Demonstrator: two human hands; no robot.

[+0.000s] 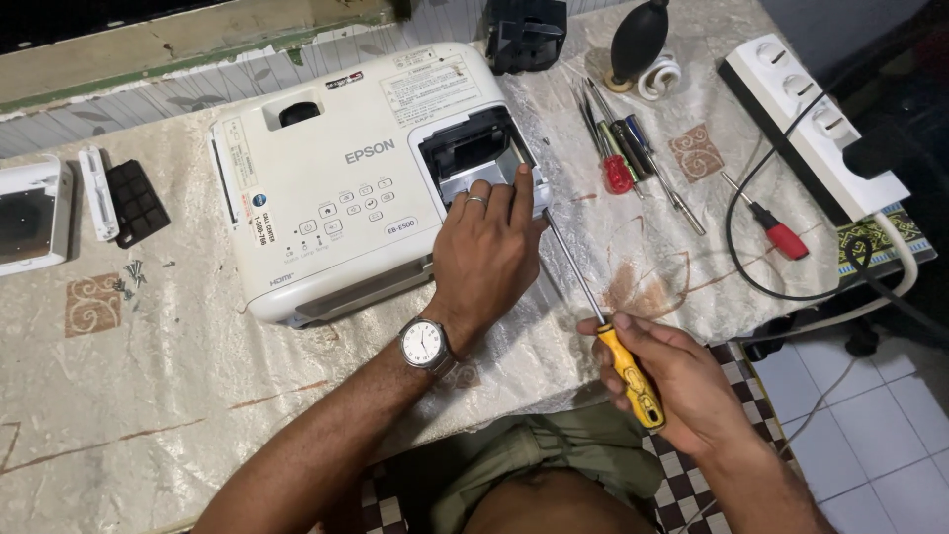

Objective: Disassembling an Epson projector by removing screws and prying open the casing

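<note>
So my left hand point(486, 252) is flat on top of the white plastic projector point(341, 188), fingers together and curled over the front lip of the open lamp bay point(474, 148), just bracing, not gripping anything. My right hand point(682, 381) is closed tight around the yellow-handled long-shaft screwdriver point(603, 321), and the shaft runs up toward 11 o'clock so the tip sits right at the near corner of that bay, beside my left fingertips.

Progress, as far as I can judge: the bay cover is already off and the compartment is open and dark inside, so the outer part looks done. What's in the bay I can't really make out, and the rest of the casing is still closed up.

Around it: at 1 o'clock from the projector there's a bunch of spare screwdrivers point(618, 148), a red-handled one point(776, 232) further right, a black rubber air blower point(638, 40) at 12, and a white power strip point(801, 114) with a black cable point(736, 232) looping over the cloth. Over at 9 o'clock sit a black ridged panel point(136, 201), a few loose screws point(130, 277) and a white boxy device point(32, 213). Nothing is actually blocking the bay except my own left hand sitting in front of it.
</note>
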